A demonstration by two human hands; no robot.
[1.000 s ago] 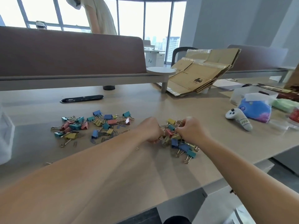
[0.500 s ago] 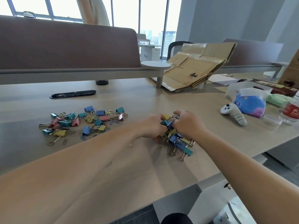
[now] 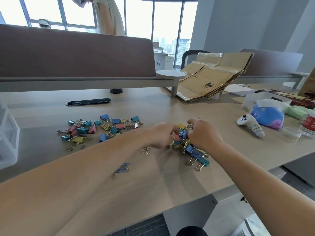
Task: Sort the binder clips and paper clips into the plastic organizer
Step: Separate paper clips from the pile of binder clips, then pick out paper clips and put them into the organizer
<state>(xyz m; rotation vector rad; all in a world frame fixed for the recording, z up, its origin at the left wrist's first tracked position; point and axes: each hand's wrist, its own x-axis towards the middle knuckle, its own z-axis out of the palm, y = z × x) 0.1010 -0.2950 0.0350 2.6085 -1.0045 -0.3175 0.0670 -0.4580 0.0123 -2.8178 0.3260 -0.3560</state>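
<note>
Two heaps of coloured binder clips lie on the wooden desk: a spread-out left heap (image 3: 102,128) and a tighter right heap (image 3: 192,150). My left hand (image 3: 162,136) and my right hand (image 3: 205,136) meet over the right heap, fingers curled into it and gripping clips between them; the left hand is blurred. Loose paper clips lie near my left forearm, gold ones (image 3: 145,150) and blue ones (image 3: 121,168). The clear plastic organizer (image 3: 7,138) stands at the far left edge, partly cut off.
A white controller (image 3: 250,126), a blue tissue pack (image 3: 268,116), a clear tub (image 3: 262,99) and small lids sit to the right. Flattened cardboard (image 3: 209,79) leans at the back. A brown divider (image 3: 76,57) runs behind the desk; a person stands beyond it.
Both hands stay at the right heap, shifting its clips. My left hand's fingers have reached further into it, and blue paper clips now show beside my left forearm.
</note>
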